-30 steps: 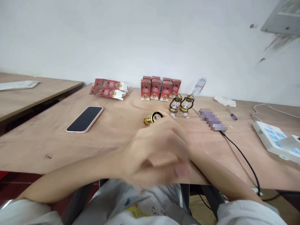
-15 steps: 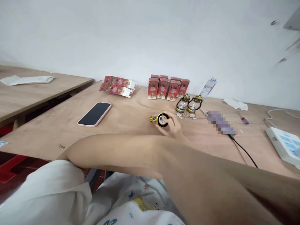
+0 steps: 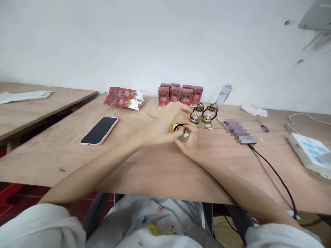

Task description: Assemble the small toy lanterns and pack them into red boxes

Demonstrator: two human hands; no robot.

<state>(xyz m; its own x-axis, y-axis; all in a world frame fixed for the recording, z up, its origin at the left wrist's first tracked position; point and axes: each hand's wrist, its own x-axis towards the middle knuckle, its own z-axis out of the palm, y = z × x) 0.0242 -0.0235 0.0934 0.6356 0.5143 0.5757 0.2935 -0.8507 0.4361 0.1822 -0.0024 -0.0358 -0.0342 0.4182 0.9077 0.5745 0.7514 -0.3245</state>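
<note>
A small gold-and-black lantern [image 3: 176,126] is held between my two hands over the table, its round end turned toward me and mostly covered by fingers. My left hand [image 3: 164,122], slightly blurred, curls round it from the left, with the thumb at its rim. From the right, my right hand [image 3: 190,141] grips the same lantern with bent fingers and thumb. A little white tag [image 3: 186,135] shows beside the right-hand fingers. Just right of my hands stand two matching lanterns, one [image 3: 197,113] next to the other [image 3: 209,113], with small tags at their bases.
Behind my hands stand several red boxes [image 3: 163,95]; flattened red cartons [image 3: 124,98] lie to their left. A phone [image 3: 99,131] rests at left. Rightward are a clear bottle [image 3: 224,94], a pixelated object on a black cable [image 3: 274,167], a screwdriver [image 3: 264,127] and a white power strip [image 3: 309,151].
My left arm, which stretched across to the right with its hand hidden, has drawn back, and the left hand is now at the lantern. My right hand keeps hold of it.
</note>
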